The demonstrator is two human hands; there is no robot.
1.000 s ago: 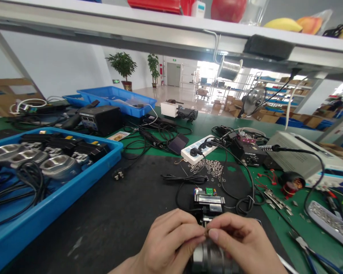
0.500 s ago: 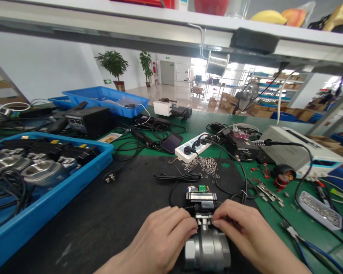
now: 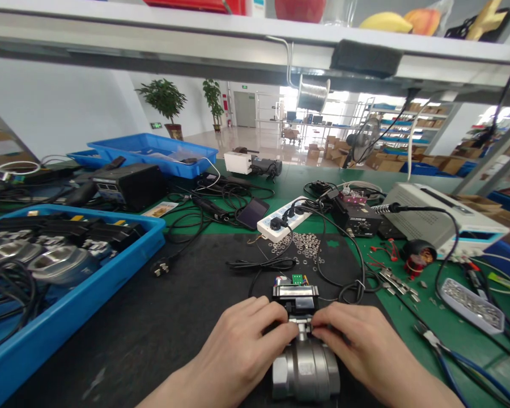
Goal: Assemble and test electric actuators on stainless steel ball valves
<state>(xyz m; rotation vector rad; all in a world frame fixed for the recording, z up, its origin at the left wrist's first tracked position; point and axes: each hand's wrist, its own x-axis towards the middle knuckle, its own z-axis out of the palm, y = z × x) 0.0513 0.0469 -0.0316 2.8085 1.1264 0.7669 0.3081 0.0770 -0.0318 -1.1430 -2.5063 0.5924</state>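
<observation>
A steel ball valve [image 3: 306, 371] lies on the black mat, with a black actuator [image 3: 296, 296] joined beyond it by a narrow neck and bracket. At the top of the actuator a small green circuit board [image 3: 297, 279] and some coloured wires show. My left hand [image 3: 249, 340] is closed at the left side of the bracket, thumb and fingers bent around it. On the right side my right hand [image 3: 357, 334] pinches the bracket with thumb and index finger. Any small part between the fingertips is too hidden to make out.
Left stands a blue tray [image 3: 110, 272] of similar valves. Beyond the valve lie scattered washers [image 3: 308, 246] and a white power strip [image 3: 283, 221]. Pliers [image 3: 433, 343], a box of small screws [image 3: 471, 306] and cables are to the right. A shelf [image 3: 221, 42] crosses overhead.
My left fingers have shifted slightly up and in toward the bracket, the thumb now nearer the neck. My right hand keeps its pinch. The view has shifted slightly.
</observation>
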